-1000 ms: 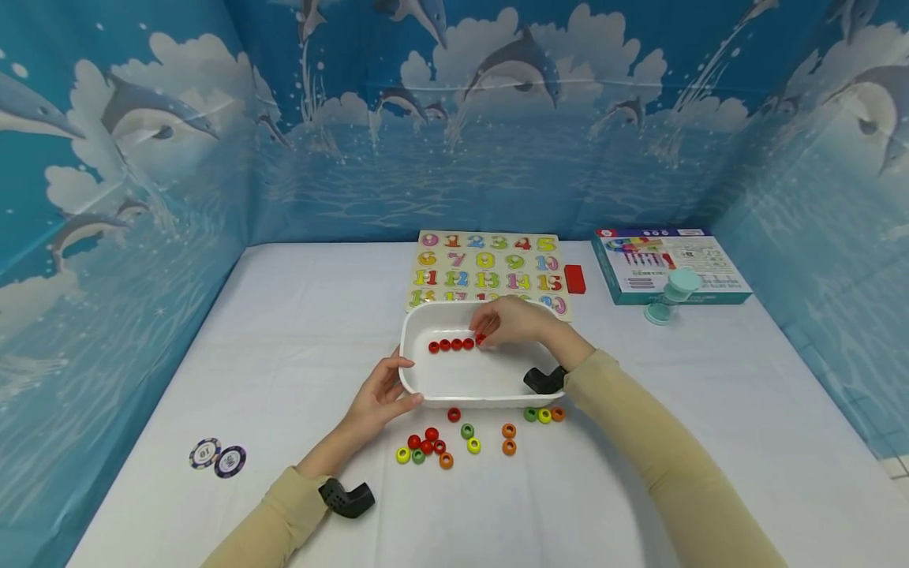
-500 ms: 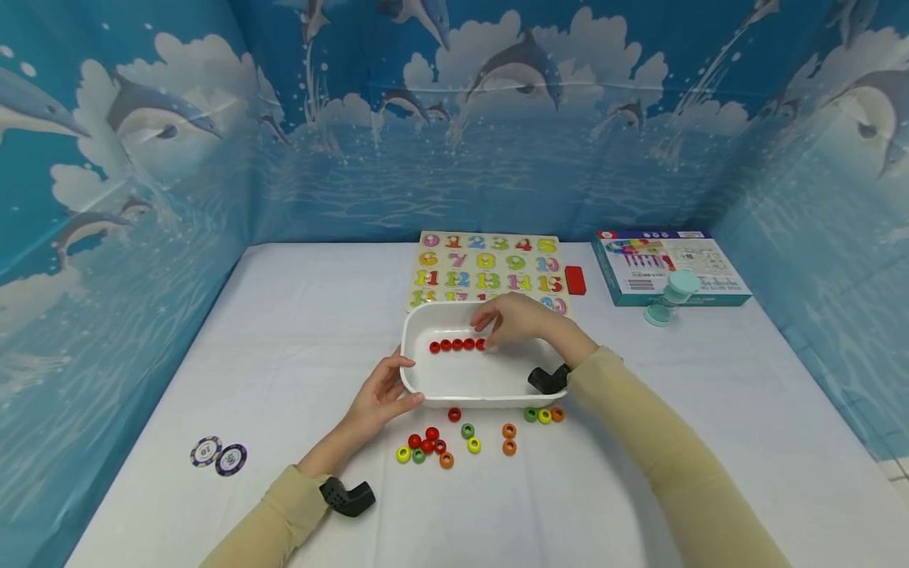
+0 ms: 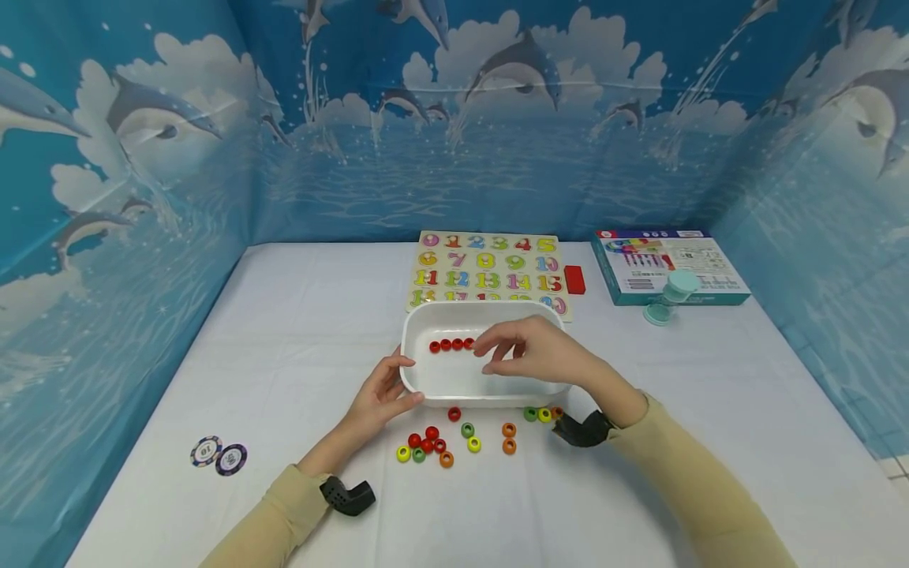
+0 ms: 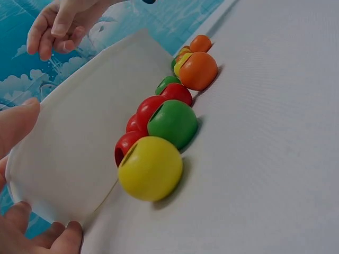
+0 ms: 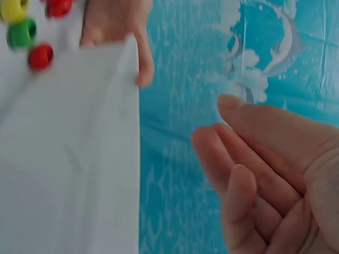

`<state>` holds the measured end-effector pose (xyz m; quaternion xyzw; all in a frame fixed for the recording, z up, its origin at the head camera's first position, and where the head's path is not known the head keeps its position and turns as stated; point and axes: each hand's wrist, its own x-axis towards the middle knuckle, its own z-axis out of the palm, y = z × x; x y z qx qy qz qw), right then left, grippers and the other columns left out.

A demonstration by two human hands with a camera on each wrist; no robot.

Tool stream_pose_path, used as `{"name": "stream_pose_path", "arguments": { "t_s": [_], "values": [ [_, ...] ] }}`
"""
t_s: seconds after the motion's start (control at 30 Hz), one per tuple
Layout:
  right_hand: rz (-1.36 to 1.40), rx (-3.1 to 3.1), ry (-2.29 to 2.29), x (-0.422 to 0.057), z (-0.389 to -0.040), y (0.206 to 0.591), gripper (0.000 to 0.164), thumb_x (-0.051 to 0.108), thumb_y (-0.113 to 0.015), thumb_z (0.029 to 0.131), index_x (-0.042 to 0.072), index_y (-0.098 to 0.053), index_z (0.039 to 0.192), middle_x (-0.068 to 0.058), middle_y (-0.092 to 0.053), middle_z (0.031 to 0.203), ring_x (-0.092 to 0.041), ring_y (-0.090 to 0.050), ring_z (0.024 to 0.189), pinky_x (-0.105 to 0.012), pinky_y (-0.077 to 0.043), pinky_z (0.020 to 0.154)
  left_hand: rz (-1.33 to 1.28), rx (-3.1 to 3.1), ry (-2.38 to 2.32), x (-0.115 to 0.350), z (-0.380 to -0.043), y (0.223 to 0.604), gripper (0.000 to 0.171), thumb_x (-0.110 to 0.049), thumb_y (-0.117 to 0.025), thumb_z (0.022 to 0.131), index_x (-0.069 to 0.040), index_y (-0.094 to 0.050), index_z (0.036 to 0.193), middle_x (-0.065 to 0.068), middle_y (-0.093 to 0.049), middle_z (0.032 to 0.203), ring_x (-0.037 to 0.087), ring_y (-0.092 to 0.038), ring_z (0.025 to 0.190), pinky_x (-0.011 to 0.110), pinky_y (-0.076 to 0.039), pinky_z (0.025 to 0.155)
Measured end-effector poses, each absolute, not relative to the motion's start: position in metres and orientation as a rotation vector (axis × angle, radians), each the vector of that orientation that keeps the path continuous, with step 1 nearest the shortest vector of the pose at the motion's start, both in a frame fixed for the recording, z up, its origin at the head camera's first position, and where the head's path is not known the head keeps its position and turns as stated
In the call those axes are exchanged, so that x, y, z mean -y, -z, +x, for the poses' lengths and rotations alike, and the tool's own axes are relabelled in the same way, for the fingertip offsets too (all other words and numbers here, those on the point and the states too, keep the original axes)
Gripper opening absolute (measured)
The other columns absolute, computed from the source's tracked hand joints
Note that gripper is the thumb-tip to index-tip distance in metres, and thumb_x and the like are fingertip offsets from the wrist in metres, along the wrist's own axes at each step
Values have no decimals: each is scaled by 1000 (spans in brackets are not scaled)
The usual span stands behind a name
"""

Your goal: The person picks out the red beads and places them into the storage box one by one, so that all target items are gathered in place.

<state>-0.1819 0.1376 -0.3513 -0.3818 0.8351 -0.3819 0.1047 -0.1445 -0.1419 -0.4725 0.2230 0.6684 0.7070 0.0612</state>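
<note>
A white tray stands mid-table, with a row of several red beads inside it. My left hand holds the tray's left end, fingers and thumb spread along its rim. Over the tray's right half hovers my right hand, fingers loosely bent. Its fingers hide the right end of the bead row. The right wrist view shows nothing between the fingers and thumb of that hand. In front of the tray lie loose beads: red, green, yellow and orange.
Behind the tray lies a number puzzle board, partly covered by it, with a red block alongside. A teal-edged box and a teal sand timer stand at the back right. Two poker chips lie at the left.
My right hand has let go of a red bead at the right end of the row, then moved right and towards me. My left hand has stayed on the tray.
</note>
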Motion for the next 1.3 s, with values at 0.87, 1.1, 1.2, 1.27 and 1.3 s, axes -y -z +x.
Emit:
{"name": "stream_pose_path", "arguments": {
  "t_s": [0.87, 1.1, 1.2, 1.27, 1.3],
  "values": [
    [-1163, -2822, 1103, -103, -116, 456, 36, 32, -68, 78, 17, -62, 111, 12, -62, 88, 4, -41, 53, -11, -39, 48, 701, -2005, -2151, 141, -145, 473, 53, -4, -65, 80, 3, -35, 122, 6, -9, 148, 22, -14, 133, 36, -28, 103],
    [-1206, -2878, 1052, -100, -118, 461, 30, 28, -70, 77, 20, -64, 105, 13, -62, 89, 4, -40, 53, -12, -38, 50, 672, -2025, -2139, 141, -145, 471, 53, -5, -66, 80, 3, -35, 123, 4, -10, 148, 22, -16, 133, 35, -30, 102],
    [-1249, -2874, 1041, -99, -119, 461, 26, 28, -70, 76, 22, -65, 101, 14, -61, 86, 4, -41, 55, -12, -38, 51, 667, -2032, -2134, 142, -144, 471, 53, -5, -66, 80, 3, -35, 123, 4, -10, 148, 23, -16, 133, 35, -30, 101],
    [-1280, -2867, 1041, -99, -119, 462, 24, 28, -71, 75, 22, -66, 98, 15, -61, 84, 3, -42, 56, -11, -39, 52, 667, -2033, -2131, 142, -144, 471, 53, -5, -65, 80, 3, -35, 123, 4, -10, 148, 23, -16, 133, 35, -30, 101],
    [-1296, -2864, 1039, -99, -119, 462, 23, 27, -71, 75, 22, -67, 97, 15, -62, 84, 3, -43, 58, -11, -39, 53, 666, -2033, -2131, 142, -144, 471, 53, -5, -65, 80, 3, -35, 123, 4, -10, 148, 23, -16, 133, 35, -30, 101]
  ]
}}
